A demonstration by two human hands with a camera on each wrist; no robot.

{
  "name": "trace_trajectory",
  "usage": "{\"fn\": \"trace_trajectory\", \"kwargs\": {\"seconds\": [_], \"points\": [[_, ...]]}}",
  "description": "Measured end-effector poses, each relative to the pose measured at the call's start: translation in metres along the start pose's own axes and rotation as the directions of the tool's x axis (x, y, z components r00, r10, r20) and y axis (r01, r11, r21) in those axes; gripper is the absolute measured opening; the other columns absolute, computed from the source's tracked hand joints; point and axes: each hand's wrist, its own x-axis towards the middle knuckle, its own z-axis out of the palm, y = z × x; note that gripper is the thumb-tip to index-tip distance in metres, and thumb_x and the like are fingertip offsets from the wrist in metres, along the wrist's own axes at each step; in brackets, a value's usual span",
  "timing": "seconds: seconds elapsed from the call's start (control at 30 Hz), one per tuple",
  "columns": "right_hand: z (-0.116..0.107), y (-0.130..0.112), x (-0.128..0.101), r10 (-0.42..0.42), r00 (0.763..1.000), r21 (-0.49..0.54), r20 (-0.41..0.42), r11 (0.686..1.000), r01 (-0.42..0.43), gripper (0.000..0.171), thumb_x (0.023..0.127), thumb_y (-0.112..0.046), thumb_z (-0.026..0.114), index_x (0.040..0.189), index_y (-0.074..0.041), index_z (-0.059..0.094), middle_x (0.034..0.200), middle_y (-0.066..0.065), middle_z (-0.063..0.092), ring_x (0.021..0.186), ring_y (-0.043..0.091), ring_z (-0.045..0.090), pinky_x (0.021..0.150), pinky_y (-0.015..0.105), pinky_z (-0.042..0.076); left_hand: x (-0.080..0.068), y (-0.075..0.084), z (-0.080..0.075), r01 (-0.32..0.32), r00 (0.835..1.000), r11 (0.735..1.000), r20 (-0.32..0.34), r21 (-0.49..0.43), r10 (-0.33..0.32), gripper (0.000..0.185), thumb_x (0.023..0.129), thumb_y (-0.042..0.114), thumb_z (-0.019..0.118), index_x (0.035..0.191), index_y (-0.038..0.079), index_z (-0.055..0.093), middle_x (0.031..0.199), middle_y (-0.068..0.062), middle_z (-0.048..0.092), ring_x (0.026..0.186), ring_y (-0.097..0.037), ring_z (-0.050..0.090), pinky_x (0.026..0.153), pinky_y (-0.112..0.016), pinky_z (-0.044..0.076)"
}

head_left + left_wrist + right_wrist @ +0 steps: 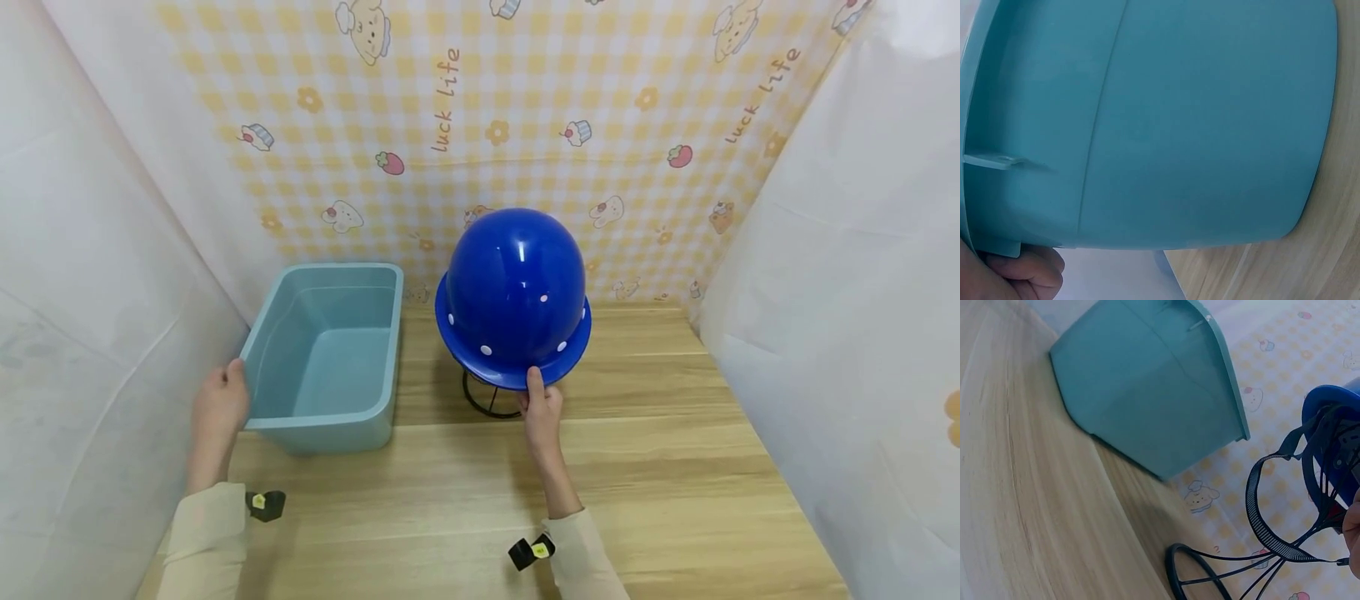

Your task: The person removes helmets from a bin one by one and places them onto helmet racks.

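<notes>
A glossy blue hard hat (513, 296) sits on a black wire stand (486, 398) near the middle of the wooden table. My right hand (540, 408) pinches the front brim of the hat from below, thumb on top. In the right wrist view the blue hard hat (1329, 456) shows its black chin strap (1266, 519) hanging over the black wire stand (1210, 575). A light blue plastic tub (326, 354) stands to the left. My left hand (219, 404) grips the tub's near left rim; in the left wrist view curled fingers (1019, 275) lie under the light blue plastic tub (1179, 125).
The wooden table (660, 467) is boxed in by white sheets at left and right and a yellow checked backdrop (525, 125) behind. Bare wood lies in front and to the right of the hat.
</notes>
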Motion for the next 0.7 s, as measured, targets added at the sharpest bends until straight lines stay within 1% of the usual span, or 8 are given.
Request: {"fn": "trace_trajectory", "kwargs": {"seconds": [0.1,0.2,0.3,0.4,0.47,0.57,0.63,0.7], "points": [[0.000,-0.002,-0.001,-0.003,1.000,0.026,0.009,1.000,0.002,0.051,0.097,-0.019,0.036,0.051,0.000,0.024,0.044,-0.003,0.026,0.037,0.011,0.018,0.037,0.026,0.014,-0.001,0.000,0.000,-0.002,1.000,1.000,-0.006,0.005,0.002,0.065,0.091,0.054,0.010,0.105,-0.001,0.042,0.084,-0.015,0.040,0.079,-0.029,0.042,0.059,-0.036,0.034],[-0.001,0.000,-0.002,-0.004,1.000,0.028,-0.008,1.000,0.005,0.051,0.097,-0.018,0.036,0.050,0.000,0.024,0.043,-0.005,0.027,0.037,0.009,0.018,0.037,0.025,0.013,-0.001,0.001,0.000,-0.006,1.000,1.000,-0.011,0.011,0.006,0.063,0.092,0.052,0.011,0.105,-0.001,0.042,0.084,-0.015,0.041,0.080,-0.029,0.043,0.059,-0.037,0.034],[0.001,0.001,-0.003,-0.019,1.000,0.002,-0.022,1.000,0.019,0.051,0.097,-0.018,0.036,0.050,-0.001,0.026,0.044,-0.007,0.029,0.038,0.007,0.020,0.037,0.024,0.014,-0.002,0.001,-0.001,-0.006,1.000,1.000,-0.008,0.012,0.006,0.065,0.092,0.053,0.010,0.106,-0.002,0.042,0.085,-0.016,0.041,0.081,-0.030,0.043,0.059,-0.037,0.034],[0.002,-0.002,-0.003,-0.035,0.999,-0.015,-0.008,0.999,0.035,0.050,0.097,-0.018,0.036,0.050,-0.001,0.028,0.044,-0.006,0.030,0.038,0.007,0.023,0.037,0.024,0.015,-0.001,0.001,-0.001,-0.002,1.000,1.000,0.004,0.005,0.002,0.068,0.091,0.054,0.009,0.110,-0.003,0.042,0.088,-0.017,0.042,0.084,-0.031,0.043,0.061,-0.038,0.035],[0.003,-0.005,-0.003,-0.063,0.998,-0.027,0.021,0.998,0.063,0.050,0.097,-0.016,0.034,0.050,0.000,0.028,0.044,-0.003,0.029,0.038,0.007,0.024,0.037,0.024,0.016,-0.001,0.002,-0.002,-0.002,1.000,1.000,0.006,0.003,0.002,0.069,0.091,0.054,0.010,0.113,-0.003,0.042,0.091,-0.019,0.043,0.086,-0.032,0.043,0.062,-0.038,0.035],[0.004,-0.014,-0.006,-0.117,0.990,-0.058,0.073,0.991,0.122,0.051,0.097,-0.013,0.030,0.049,0.003,0.029,0.043,0.008,0.027,0.039,0.011,0.024,0.037,0.024,0.018,-0.001,0.002,-0.001,-0.005,1.000,1.000,0.006,-0.002,0.005,0.069,0.092,0.054,0.010,0.114,-0.004,0.042,0.094,-0.020,0.044,0.088,-0.033,0.043,0.064,-0.039,0.035],[0.004,-0.019,-0.008,-0.152,0.984,-0.096,0.096,0.982,0.161,0.051,0.097,-0.011,0.028,0.049,0.006,0.029,0.044,0.015,0.026,0.039,0.015,0.024,0.038,0.024,0.020,-0.001,0.003,-0.001,-0.008,1.000,1.000,0.003,-0.004,0.008,0.069,0.092,0.053,0.010,0.114,-0.004,0.042,0.095,-0.020,0.044,0.088,-0.033,0.043,0.064,-0.039,0.035],[0.003,-0.025,-0.011,-0.163,0.982,-0.130,0.098,0.976,0.175,0.051,0.097,-0.010,0.027,0.050,0.009,0.030,0.046,0.020,0.026,0.041,0.021,0.025,0.040,0.026,0.021,-0.001,0.002,-0.001,-0.006,1.000,1.000,0.006,-0.011,0.007,0.070,0.091,0.054,0.010,0.115,-0.004,0.041,0.096,-0.020,0.044,0.089,-0.033,0.043,0.064,-0.039,0.035]]}}
